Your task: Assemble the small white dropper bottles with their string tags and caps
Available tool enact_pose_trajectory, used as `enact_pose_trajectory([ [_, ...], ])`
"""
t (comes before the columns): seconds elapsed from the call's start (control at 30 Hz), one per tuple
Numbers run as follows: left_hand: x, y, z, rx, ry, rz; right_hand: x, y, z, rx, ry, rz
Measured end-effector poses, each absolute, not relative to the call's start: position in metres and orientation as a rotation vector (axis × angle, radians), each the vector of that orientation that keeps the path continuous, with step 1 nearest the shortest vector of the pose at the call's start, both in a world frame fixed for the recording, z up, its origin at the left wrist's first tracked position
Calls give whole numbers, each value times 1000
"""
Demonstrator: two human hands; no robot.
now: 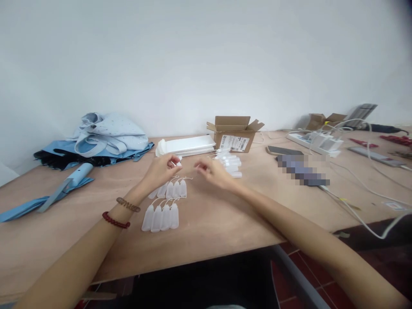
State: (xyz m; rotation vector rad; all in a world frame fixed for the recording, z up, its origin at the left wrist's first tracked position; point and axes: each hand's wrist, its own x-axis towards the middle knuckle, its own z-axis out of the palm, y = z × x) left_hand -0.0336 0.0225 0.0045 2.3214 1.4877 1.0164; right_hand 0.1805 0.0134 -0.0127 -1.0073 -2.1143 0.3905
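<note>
My left hand (163, 171) is closed in a pinch on a small white plastic piece (178, 161), whose kind I cannot make out. To its right, my right hand (211, 171) points toward it with thumb and fingers drawn together; whatever they hold, if anything, is too small or blurred to name. Below the hands, a row of translucent white plastic tags (165, 218) with thin cord loops lies side by side. Behind that row is a second row of similar tags (176, 189), partly covered by my left hand. A pile of translucent white pieces (232, 163) lies beyond my right hand.
A white flat stack (189, 145) and an open cardboard box (236, 139) stand near the wall. At left lie a blue umbrella (79, 174) and a pale blue cloth bag (111, 133). Phones (285, 150), cables and a power strip (317, 143) occupy the right.
</note>
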Motion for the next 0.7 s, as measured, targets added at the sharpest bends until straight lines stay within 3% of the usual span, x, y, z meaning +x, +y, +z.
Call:
enact_pose_trajectory([
  [0.27, -33, 15, 2, 2384, 1486, 1056, 155, -14, -33, -864, -2491, 414],
  [0.7, -32, 10, -3, 2285, 1377, 1050, 176, -11, -31, -950, -2384, 401],
])
